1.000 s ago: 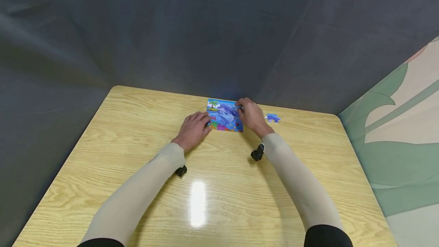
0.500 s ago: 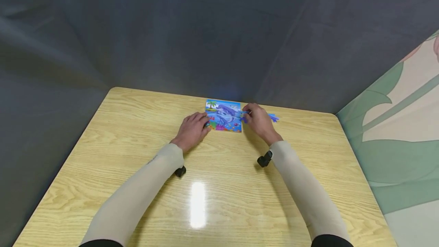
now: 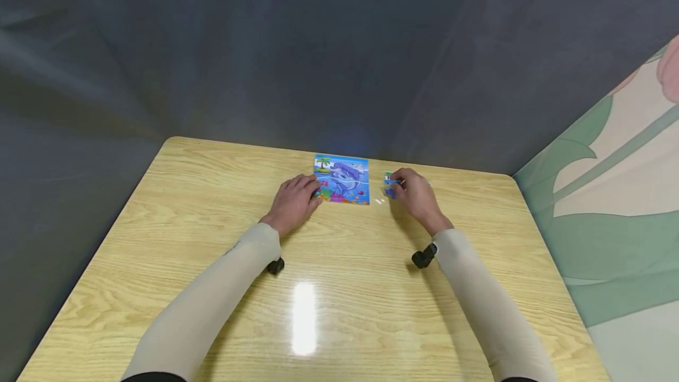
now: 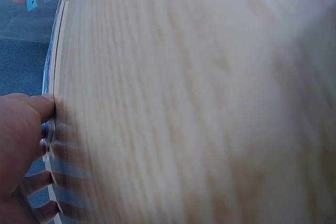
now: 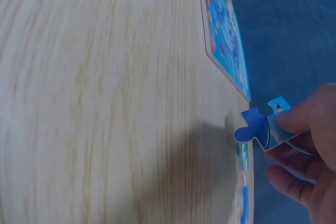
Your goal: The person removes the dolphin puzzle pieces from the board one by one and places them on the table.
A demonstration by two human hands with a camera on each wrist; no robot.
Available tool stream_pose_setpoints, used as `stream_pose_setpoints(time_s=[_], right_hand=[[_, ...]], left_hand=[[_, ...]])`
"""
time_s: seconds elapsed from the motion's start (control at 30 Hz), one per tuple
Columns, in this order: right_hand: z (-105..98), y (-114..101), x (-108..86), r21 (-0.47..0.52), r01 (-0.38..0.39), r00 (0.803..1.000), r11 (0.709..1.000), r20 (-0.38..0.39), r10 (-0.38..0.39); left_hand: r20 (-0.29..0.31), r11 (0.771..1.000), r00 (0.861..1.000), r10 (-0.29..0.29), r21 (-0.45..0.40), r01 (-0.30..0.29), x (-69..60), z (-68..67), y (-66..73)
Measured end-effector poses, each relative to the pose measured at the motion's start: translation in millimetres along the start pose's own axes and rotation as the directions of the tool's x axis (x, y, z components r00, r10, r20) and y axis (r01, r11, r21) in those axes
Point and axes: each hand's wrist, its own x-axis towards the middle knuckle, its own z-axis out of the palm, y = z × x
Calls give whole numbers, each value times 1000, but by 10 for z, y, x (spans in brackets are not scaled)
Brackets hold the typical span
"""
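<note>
A dolphin jigsaw puzzle (image 3: pixel 345 178), with a palm tree in its upper left, lies near the table's far edge. My left hand (image 3: pixel 293 199) rests at the puzzle's left side; in the left wrist view its thumb and fingers touch the rim. Right of the puzzle, my right hand (image 3: pixel 418 194) pinches a blue puzzle piece (image 5: pixel 255 128) between thumb and fingers, held above the table. Beneath that hand lie loose puzzle pieces (image 5: pixel 244 200), one with green on it, partly hidden in the head view.
The wooden table (image 3: pixel 339 264) spreads toward me, with a bright glare patch in front. A dark curtain (image 3: pixel 318 52) hangs just behind the far edge. Two small white marks (image 3: pixel 379 201) show right of the puzzle. A patterned cloth (image 3: pixel 626 193) is at the right.
My right hand has moved away from the puzzle's right side, rightward to the loose pieces, still pinching the blue piece. My left hand stays at the puzzle's left side.
</note>
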Motion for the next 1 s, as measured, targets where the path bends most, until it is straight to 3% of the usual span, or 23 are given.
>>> stream_pose_setpoints(time_s=[1.0], right_hand=[[-494, 604, -109, -25, -137, 990, 990, -42, 136]], left_hand=[[-2, 1000, 1000, -14, -21, 14, 3, 3, -3]])
